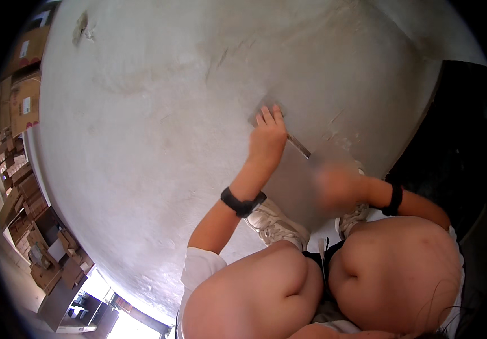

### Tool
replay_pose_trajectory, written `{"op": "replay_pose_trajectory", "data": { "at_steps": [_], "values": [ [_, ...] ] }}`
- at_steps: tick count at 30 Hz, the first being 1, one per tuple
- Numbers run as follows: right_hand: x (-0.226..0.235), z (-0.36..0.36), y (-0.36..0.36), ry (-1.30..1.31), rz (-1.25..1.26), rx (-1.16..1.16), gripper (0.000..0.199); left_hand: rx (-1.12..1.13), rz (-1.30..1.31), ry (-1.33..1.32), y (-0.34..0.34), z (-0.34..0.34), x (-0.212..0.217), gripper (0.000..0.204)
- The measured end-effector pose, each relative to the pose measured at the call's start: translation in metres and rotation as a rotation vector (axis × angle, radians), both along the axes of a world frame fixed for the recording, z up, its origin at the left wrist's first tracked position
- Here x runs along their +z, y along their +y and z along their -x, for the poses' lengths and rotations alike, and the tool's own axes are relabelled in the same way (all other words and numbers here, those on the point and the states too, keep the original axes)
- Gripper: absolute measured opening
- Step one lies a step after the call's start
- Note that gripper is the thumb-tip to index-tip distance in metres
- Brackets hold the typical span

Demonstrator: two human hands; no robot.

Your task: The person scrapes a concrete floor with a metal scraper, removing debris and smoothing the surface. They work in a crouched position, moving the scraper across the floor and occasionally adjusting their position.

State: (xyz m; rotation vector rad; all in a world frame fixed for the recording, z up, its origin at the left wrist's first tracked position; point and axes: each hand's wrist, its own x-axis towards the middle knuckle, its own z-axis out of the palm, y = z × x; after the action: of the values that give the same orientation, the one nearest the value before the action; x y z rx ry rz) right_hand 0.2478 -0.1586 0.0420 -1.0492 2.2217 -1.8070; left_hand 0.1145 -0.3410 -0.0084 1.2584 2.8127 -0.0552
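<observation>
Head view: I look down on a broad, pale grey, scuffed surface (159,101). A crouching person's bare knees (243,285) fill the bottom; cardboard boxes (26,104) are stacked at far left. The right hand (339,183) is blurred; I cannot tell how its fingers stand. The left hand (267,141) has its visible fingers extended, nearly together, over a small grey flat piece (255,117) lying upper centre. A thin rod (298,146) shows between the hands; I cannot tell who grips it.
</observation>
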Motion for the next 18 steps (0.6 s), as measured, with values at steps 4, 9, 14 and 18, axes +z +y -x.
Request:
{"op": "replay_pose_trajectory", "data": {
  "at_steps": [4,9,14,18],
  "values": [
    [0.002,-0.003,-0.001,0.001,-0.008,-0.006,0.034,-0.001,0.015,-0.033,0.002,-0.002,0.003,0.053],
    [0.0,0.053,0.005,0.051,-0.022,-0.233,0.032,0.09,0.051,0.034,0.017,0.062,0.001,0.045],
    [-0.026,0.116,0.009,0.055,0.013,-0.287,0.032,0.105,0.045,-0.01,0.027,0.138,-0.004,0.034],
    [0.0,0.131,0.014,0.135,0.006,-0.287,0.038,0.077,0.026,0.009,0.022,0.156,0.0,0.03]
  ]
}}
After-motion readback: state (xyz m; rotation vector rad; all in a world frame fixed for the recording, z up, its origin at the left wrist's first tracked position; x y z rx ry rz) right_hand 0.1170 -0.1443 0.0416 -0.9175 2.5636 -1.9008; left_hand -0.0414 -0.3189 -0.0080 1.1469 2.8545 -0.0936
